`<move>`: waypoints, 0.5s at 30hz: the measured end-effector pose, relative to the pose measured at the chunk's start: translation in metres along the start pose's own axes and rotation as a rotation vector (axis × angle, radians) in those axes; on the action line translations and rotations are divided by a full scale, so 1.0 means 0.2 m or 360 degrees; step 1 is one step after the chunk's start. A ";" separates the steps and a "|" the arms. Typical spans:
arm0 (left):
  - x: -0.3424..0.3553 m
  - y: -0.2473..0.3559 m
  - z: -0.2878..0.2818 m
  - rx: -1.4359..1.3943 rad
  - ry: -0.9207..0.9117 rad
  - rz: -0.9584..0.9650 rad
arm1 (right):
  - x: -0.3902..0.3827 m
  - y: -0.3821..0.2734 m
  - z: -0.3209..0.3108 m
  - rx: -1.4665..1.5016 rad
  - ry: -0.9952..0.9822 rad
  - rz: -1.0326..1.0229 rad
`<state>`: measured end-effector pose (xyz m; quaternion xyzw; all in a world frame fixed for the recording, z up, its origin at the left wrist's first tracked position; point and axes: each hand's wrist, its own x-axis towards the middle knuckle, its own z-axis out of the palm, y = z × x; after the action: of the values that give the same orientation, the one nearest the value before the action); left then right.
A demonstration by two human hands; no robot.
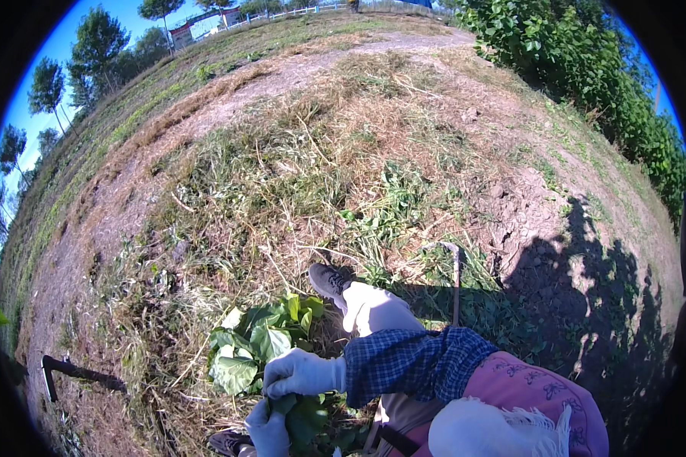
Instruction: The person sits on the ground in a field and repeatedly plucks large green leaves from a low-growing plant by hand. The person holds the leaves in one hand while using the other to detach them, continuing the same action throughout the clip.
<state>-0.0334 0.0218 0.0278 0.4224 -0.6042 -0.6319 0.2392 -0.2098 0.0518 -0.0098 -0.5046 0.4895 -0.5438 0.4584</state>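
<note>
Right hand: your white-gloved right hand [303,373], low centre of the frame, is clenched around the stems of the leafy bunch [261,346].
Left hand: your gloved left hand [270,432], at the bottom edge just below, grips the same stems from underneath.
Bunch: its long axis runs from your hands up and left, leaf tips pointing to the upper left; both hands sit at its stem end.
Around you: dark shoe [329,282] just above, cut dry grass [305,152] beyond, a black-handled tool [72,372] lying at lower left.
</note>
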 end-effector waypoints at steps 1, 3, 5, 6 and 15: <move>0.00 -0.01 0.00 -0.0049 0.0011 0.0006 | 0.01 -0.01 -0.01 0.0052 0.0045 0.0029; -0.01 0.00 -0.01 0.0093 0.0014 0.0109 | 0.04 -0.03 -0.06 0.0081 0.0200 0.0020; -0.01 -0.02 -0.01 0.0097 0.0053 0.0152 | 0.08 0.01 -0.12 0.0211 0.0318 -0.0036; -0.01 -0.03 -0.02 0.0035 0.0102 0.0143 | 0.09 -0.02 -0.14 0.0291 0.0294 -0.0062; 0.01 -0.02 -0.04 0.0070 0.0215 0.0105 | 0.02 -0.04 -0.10 -0.0782 -0.0130 -0.0209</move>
<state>-0.0273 0.0155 0.0241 0.4491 -0.6141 -0.5802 0.2908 -0.2299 0.0505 -0.0015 -0.6530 0.5542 -0.4163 0.3050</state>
